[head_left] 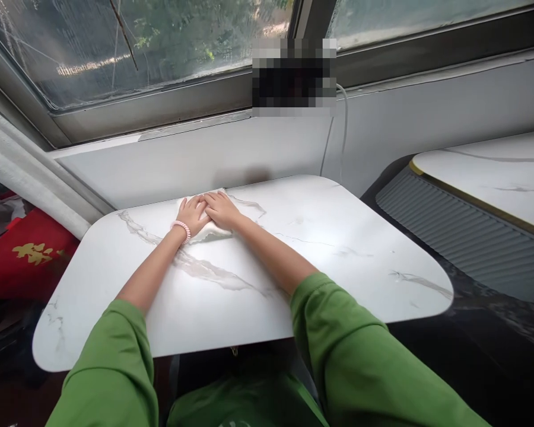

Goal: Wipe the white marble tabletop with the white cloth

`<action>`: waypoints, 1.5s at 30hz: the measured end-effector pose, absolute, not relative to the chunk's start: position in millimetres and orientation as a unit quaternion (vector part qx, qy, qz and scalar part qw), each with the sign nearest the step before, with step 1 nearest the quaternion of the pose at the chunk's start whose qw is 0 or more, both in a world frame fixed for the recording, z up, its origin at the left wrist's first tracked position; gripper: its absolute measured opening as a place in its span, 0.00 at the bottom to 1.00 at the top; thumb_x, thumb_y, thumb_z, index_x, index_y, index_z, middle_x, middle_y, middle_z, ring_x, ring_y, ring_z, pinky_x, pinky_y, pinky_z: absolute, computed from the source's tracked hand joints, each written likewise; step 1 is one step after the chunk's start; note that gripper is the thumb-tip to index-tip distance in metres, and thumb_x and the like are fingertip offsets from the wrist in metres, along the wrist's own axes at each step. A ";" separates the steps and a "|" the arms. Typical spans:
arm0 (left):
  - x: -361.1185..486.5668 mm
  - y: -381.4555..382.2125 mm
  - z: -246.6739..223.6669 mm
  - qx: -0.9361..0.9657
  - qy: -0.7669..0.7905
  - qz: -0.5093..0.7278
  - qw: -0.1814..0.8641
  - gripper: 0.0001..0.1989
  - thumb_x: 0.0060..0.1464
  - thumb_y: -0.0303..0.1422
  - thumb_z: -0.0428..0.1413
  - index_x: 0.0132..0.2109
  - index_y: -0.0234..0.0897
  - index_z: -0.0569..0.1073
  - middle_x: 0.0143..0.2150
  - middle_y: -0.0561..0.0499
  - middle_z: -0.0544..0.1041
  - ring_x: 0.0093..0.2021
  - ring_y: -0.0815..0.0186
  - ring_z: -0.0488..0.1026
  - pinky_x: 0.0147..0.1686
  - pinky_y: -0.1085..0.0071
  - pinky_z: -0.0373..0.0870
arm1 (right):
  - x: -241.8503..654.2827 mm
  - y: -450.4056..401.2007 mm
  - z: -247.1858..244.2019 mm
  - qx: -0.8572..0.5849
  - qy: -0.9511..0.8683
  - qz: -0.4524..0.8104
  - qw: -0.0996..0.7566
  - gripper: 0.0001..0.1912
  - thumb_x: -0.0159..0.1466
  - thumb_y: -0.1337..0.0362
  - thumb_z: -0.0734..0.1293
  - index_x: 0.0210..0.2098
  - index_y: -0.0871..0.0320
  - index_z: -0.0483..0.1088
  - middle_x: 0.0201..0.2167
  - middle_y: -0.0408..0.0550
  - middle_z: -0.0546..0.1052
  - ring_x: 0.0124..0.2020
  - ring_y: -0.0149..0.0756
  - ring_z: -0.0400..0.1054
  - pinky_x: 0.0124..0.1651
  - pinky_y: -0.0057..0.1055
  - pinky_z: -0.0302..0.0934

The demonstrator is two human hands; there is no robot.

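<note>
Near the far edge of a white marble-patterned table, both hands lie flat on a white cloth. My left hand, with a pink beaded bracelet at the wrist, rests on the cloth's left part with its fingers stretched forward. Beside it, my right hand presses palm down, its fingertips touching or overlapping the left fingers. The cloth shows mostly below and around the hands; the rest of it is hidden beneath them.
A window and a white wall panel stand behind the table. A pale cable hangs down there. On the left are a whitish curtain and a red bag-like item; on the right, another marble-patterned table.
</note>
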State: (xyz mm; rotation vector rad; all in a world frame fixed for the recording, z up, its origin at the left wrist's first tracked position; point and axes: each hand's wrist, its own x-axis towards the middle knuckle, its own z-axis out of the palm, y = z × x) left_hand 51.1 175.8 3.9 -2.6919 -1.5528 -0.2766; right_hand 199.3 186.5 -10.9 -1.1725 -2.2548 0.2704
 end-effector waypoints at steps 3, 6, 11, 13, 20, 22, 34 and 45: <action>62.7 143.4 2.6 -0.852 -0.516 -0.085 0.027 0.26 0.62 0.41 0.46 0.63 0.35 0.60 0.66 0.40 0.59 0.66 0.56 0.53 0.65 0.51 0.40 | 211.9 164.2 -12.7 -0.409 -0.862 0.099 0.283 0.20 0.60 0.68 0.54 0.50 0.61 0.65 0.55 0.58 0.69 0.56 0.46 0.60 0.61 0.47 0.47; 77.4 102.4 0.3 -0.846 -0.526 -0.084 0.037 0.27 0.61 0.42 0.46 0.63 0.34 0.60 0.67 0.39 0.58 0.67 0.54 0.51 0.65 0.50 0.40 | 227.9 132.5 -15.0 -0.391 -0.874 0.100 0.271 0.22 0.60 0.66 0.54 0.52 0.63 0.64 0.57 0.60 0.67 0.59 0.47 0.58 0.64 0.50 0.44; 103.6 29.0 -1.1 -0.850 -0.518 -0.091 0.019 0.29 0.60 0.44 0.46 0.63 0.30 0.61 0.67 0.35 0.56 0.68 0.50 0.49 0.65 0.46 0.40 | 259.2 60.7 -12.0 -0.361 -0.890 0.113 0.253 0.23 0.61 0.64 0.54 0.54 0.60 0.61 0.59 0.59 0.65 0.62 0.47 0.54 0.66 0.52 0.41; 112.1 4.0 -0.7 -0.866 -0.491 -0.097 0.005 0.30 0.60 0.45 0.46 0.63 0.28 0.61 0.67 0.33 0.55 0.68 0.48 0.48 0.65 0.44 0.39 | 271.7 29.7 -10.1 -0.368 -0.887 0.122 0.250 0.22 0.61 0.63 0.54 0.55 0.59 0.61 0.60 0.58 0.64 0.63 0.47 0.53 0.66 0.52 0.40; 129.5 -39.9 2.2 -0.917 -0.383 -0.104 -0.047 0.32 0.59 0.46 0.47 0.63 0.27 0.61 0.68 0.32 0.53 0.69 0.47 0.44 0.65 0.43 0.38 | 299.5 -41.5 -9.3 -0.424 -0.862 0.117 0.253 0.25 0.63 0.60 0.53 0.59 0.59 0.55 0.63 0.58 0.59 0.66 0.48 0.48 0.67 0.54 0.39; 131.1 -40.7 2.7 -0.921 -0.372 -0.105 -0.055 0.32 0.59 0.46 0.47 0.63 0.27 0.60 0.68 0.31 0.52 0.69 0.47 0.43 0.65 0.43 0.37 | 301.1 -45.7 -9.3 -0.432 -0.857 0.119 0.255 0.25 0.63 0.60 0.53 0.59 0.58 0.55 0.62 0.57 0.60 0.65 0.49 0.49 0.67 0.54 0.39; 160.1 74.5 2.4 -0.896 -0.434 -0.086 -0.043 0.29 0.60 0.42 0.46 0.63 0.29 0.61 0.67 0.34 0.55 0.68 0.50 0.47 0.66 0.48 0.37 | 315.0 82.1 -19.0 -0.435 -0.845 0.109 0.291 0.21 0.59 0.63 0.55 0.52 0.57 0.63 0.56 0.57 0.68 0.58 0.49 0.59 0.64 0.54 0.43; 176.4 222.9 -2.6 -0.896 -0.430 -0.111 -0.015 0.23 0.61 0.39 0.43 0.59 0.35 0.64 0.62 0.42 0.63 0.64 0.58 0.56 0.66 0.54 0.41 | 322.4 225.6 -24.1 -0.493 -0.807 0.080 0.315 0.19 0.57 0.67 0.54 0.46 0.58 0.67 0.49 0.54 0.74 0.51 0.47 0.64 0.56 0.46 0.54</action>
